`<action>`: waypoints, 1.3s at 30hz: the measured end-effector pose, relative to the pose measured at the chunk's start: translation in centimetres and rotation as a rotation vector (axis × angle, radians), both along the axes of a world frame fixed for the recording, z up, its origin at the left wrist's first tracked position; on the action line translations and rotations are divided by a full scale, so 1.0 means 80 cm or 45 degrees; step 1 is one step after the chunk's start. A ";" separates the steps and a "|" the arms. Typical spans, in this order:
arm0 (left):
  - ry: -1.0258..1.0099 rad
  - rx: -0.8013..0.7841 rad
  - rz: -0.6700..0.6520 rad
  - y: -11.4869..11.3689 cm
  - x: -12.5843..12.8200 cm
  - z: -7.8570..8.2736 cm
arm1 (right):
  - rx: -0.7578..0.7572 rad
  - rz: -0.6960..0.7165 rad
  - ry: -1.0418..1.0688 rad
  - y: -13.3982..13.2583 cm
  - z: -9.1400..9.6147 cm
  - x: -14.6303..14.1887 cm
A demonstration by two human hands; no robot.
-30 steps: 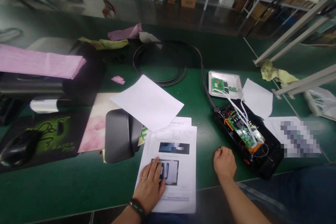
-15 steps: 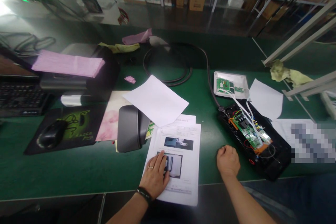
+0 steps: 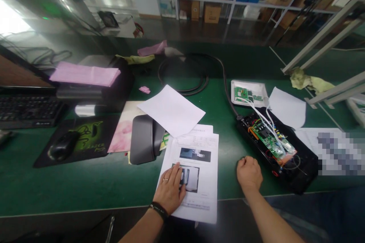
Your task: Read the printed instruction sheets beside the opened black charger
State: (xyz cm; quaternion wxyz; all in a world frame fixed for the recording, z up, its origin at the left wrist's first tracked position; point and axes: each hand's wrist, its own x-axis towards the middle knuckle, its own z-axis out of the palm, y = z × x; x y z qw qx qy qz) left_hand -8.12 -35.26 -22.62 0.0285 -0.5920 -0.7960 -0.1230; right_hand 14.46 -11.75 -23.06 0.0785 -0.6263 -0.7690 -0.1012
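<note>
My left hand [image 3: 171, 190] lies flat on a printed sheet with photos [image 3: 196, 167], fingers spread over the lower picture. A ring and a dark wristband show on it. My right hand [image 3: 249, 172] rests on the green table [image 3: 85, 186] as a closed fist with nothing visible in it, just left of an opened black device [image 3: 278, 148] that shows a green circuit board and white wires. The wires run up to a white cover [image 3: 249, 93] with a small board inside. A thick black cable [image 3: 199, 72] loops behind.
A grey curved housing [image 3: 145, 138] stands left of the papers under a blank white sheet [image 3: 171, 110]. Mouse [image 3: 62, 146] on a black pad, keyboard [image 3: 28, 110] and a black printer with pink paper [image 3: 85, 74] sit at the left. Yellow rags and shelves with boxes lie beyond.
The view has swung left and tilted up, bringing the keyboard and monitor edge into sight. Both hands keep their places on the sheet and the table.
</note>
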 end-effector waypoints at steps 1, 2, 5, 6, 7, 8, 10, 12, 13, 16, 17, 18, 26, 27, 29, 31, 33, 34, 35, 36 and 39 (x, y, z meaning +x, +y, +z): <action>0.008 0.008 -0.002 0.000 0.000 0.000 | 0.005 0.009 0.003 0.000 -0.001 0.000; 0.014 0.014 -0.003 0.000 0.000 0.000 | 0.010 0.014 0.004 0.000 -0.001 0.000; 0.024 0.026 0.003 0.000 0.000 0.001 | 0.023 0.010 0.006 0.000 -0.002 0.000; 0.022 0.028 0.005 0.001 0.000 0.001 | 0.025 0.007 0.008 -0.001 -0.003 0.000; 0.018 0.027 0.006 0.001 0.000 0.001 | 0.025 0.006 0.011 -0.001 -0.002 -0.001; 0.013 0.025 0.004 0.001 0.000 0.001 | 0.024 0.008 0.014 -0.001 -0.002 -0.001; -0.001 0.023 0.006 0.000 0.000 0.000 | 0.018 0.013 0.016 -0.001 -0.001 -0.002; -0.021 0.030 0.028 -0.002 0.000 -0.001 | 0.011 0.013 0.011 -0.001 0.000 -0.003; -0.033 0.038 0.041 -0.003 0.000 -0.002 | 0.006 0.010 0.009 -0.001 0.001 -0.003; -0.063 0.050 0.067 -0.005 0.001 -0.003 | -0.006 0.001 -0.009 0.000 0.001 -0.004; -0.069 0.047 0.069 -0.005 0.001 -0.003 | -0.007 -0.001 -0.014 0.000 0.001 -0.004; -0.070 0.045 0.073 -0.005 0.002 -0.003 | -0.011 -0.005 -0.017 0.000 0.001 -0.004; -0.071 0.070 0.070 -0.003 0.001 -0.001 | -0.018 -0.030 -0.003 -0.001 0.001 -0.004; -0.075 0.069 0.070 -0.003 0.001 -0.001 | -0.017 -0.028 0.000 -0.001 0.001 -0.004; -0.083 0.069 0.079 -0.003 0.001 0.000 | -0.020 -0.029 0.009 -0.001 0.001 -0.004; -0.086 0.071 0.090 -0.003 0.001 0.000 | -0.020 -0.032 0.015 -0.001 0.001 -0.004; -0.088 0.065 0.094 -0.003 0.001 0.001 | -0.010 -0.029 0.016 -0.001 0.000 -0.004; -0.089 0.061 0.092 -0.003 0.001 0.001 | -0.004 -0.028 0.014 -0.001 0.000 -0.004; -0.091 0.057 0.090 -0.003 0.000 0.002 | -0.002 -0.031 0.012 -0.001 0.000 -0.004; -0.091 0.055 0.088 -0.003 0.000 0.002 | -0.004 -0.038 0.010 -0.002 0.000 -0.004; -0.093 0.050 0.090 -0.003 0.000 0.004 | -0.029 -0.055 0.005 -0.002 0.001 -0.004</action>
